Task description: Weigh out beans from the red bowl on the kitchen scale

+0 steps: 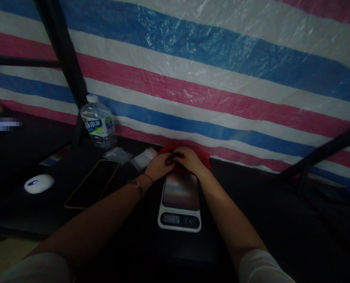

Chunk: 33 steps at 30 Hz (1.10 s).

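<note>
Both my hands reach forward to a red bag or cloth [204,157] behind a kitchen scale. My left hand [159,166] comes in from the left with its fingers curled at the red thing's opening. My right hand [189,158] bends over from the right, its fingers meeting the left ones. Small dark reddish-brown pieces [171,159] show between the fingers; their kind is too dark to tell. Just below the hands lies the white digital kitchen scale [181,192], with a shiny bare plate and a lit display.
Left of my hands lie clear plastic bags [144,158], a dark phone [94,184] and a white mouse-like device [39,184] on the black table [236,220]. A large clear bottle [100,124] stands behind them. Black frame poles [64,51] and a striped tarp [210,78] bound the back.
</note>
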Each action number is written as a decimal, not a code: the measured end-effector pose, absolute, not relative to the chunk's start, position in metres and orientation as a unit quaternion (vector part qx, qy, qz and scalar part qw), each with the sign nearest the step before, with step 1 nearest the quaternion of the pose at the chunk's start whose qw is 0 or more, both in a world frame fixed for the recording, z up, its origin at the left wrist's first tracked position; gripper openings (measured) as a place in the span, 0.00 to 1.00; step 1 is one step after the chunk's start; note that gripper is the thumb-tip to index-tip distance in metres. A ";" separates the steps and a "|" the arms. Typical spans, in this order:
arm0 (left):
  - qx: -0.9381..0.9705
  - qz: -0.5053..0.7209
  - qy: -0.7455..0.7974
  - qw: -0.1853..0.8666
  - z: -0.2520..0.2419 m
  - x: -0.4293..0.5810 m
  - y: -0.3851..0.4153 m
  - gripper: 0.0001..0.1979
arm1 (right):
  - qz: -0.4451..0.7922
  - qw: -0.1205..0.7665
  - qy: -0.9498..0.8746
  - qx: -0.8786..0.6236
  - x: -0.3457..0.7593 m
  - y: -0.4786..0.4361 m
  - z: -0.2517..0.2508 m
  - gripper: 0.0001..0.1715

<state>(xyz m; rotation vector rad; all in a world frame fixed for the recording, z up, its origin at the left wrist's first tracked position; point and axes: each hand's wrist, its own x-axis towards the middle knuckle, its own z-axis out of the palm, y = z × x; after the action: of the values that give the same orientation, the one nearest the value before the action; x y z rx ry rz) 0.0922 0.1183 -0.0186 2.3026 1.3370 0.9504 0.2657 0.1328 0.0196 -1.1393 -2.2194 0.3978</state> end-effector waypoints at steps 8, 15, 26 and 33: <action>0.802 0.326 0.473 0.164 -0.018 0.092 0.117 0.15 | 0.148 0.335 -0.817 -0.446 0.264 0.131 0.025 0.07; 0.740 0.410 0.494 0.200 -0.020 0.087 0.119 0.18 | 0.073 0.134 -0.815 -0.558 0.290 0.132 0.026 0.15; 0.715 0.393 0.536 0.218 -0.026 0.085 0.121 0.17 | 0.060 0.080 -0.807 -0.582 0.295 0.136 0.018 0.15; 0.766 0.351 0.510 0.171 -0.022 0.086 0.117 0.19 | 0.071 0.224 -0.796 -0.557 0.289 0.138 0.024 0.12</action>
<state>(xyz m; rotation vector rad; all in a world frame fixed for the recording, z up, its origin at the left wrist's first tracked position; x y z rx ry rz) 0.0856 0.1174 -0.0221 2.1759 1.4481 0.9960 0.2895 0.1382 0.0239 -1.5387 -2.1980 0.1949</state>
